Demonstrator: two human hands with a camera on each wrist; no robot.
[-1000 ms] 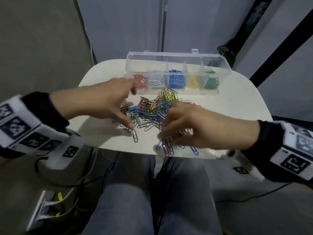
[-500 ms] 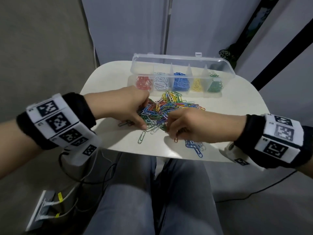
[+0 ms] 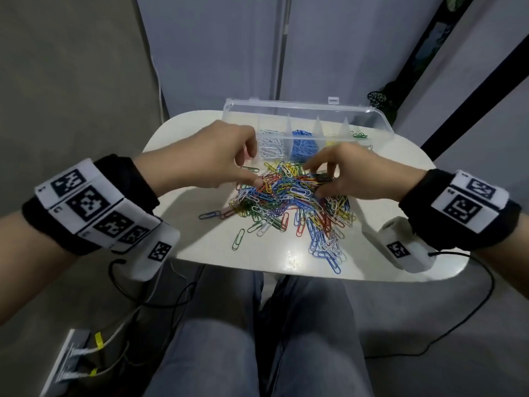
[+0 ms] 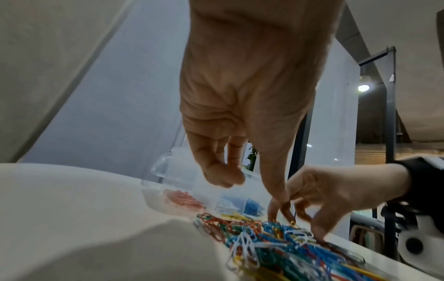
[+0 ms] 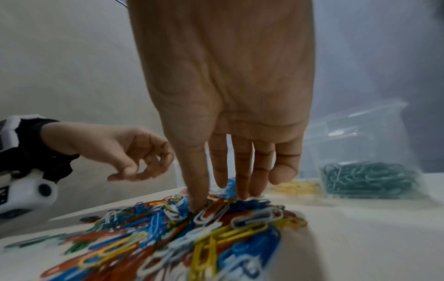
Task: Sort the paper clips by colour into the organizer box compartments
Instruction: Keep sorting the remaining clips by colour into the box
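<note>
Nearest the person, at the front edge of the small white rounded table [image 3: 380, 270], a loose spill of blue and white wire clips [image 3: 325, 243] lies close enough to the lip that a careless sweep could push some off onto the lap below. A single green clip [image 3: 238, 239] lies apart on the left.

Further in sits the tangled heap of mixed-colour paper clips [image 3: 289, 196], where both hands are working. The left hand [image 3: 213, 156] hovers over the heap's left side with its fingers loosely curled and the thumb pointing down at the clips; whether it has hold of one cannot be told. The right hand [image 3: 352, 174] has straight fingers [image 5: 197, 180] pressed down into the pile, gripping nothing that shows. Since the clips interlock, lifting one is likely to drag neighbours of other colours along, which could end up in the wrong section.

Beyond the heap stands the clear plastic organizer box [image 3: 380, 121] with its lid open, holding red [image 4: 182, 198], white [image 3: 270, 147], blue [image 3: 303, 144], yellow [image 5: 295, 186] and green [image 5: 367, 178] batches. Its low dividers mean a tossed clip could bounce into a neighbouring compartment.
</note>
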